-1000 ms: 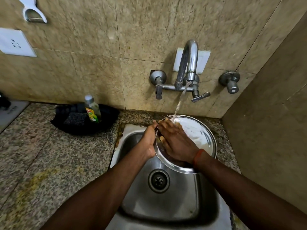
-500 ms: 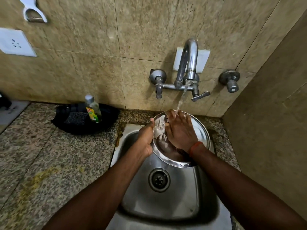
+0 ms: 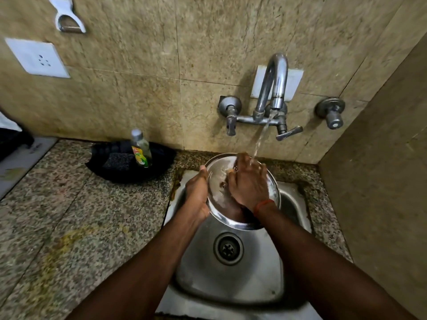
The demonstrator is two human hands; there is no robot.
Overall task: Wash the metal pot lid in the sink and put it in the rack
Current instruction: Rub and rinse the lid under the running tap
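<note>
The round metal pot lid (image 3: 218,179) is tilted over the back of the steel sink (image 3: 228,280), under the running tap (image 3: 276,84). My left hand (image 3: 197,197) grips the lid's left rim. My right hand (image 3: 248,183) lies flat on the lid's face with fingers spread, and the water stream lands on its fingers. An orange thread band circles my right wrist. The right hand hides most of the lid's middle. No rack is in view.
A black tray (image 3: 120,172) with a dark sponge (image 3: 116,160) and a dish soap bottle (image 3: 140,150) sits on the speckled granite counter (image 3: 80,222) left of the sink. Tiled walls close in behind and at right. A drain (image 3: 228,248) sits mid-sink.
My right hand has slid up and across the lid's face under the stream. The lid has shifted slightly toward the back of the sink, still held by the left hand.
</note>
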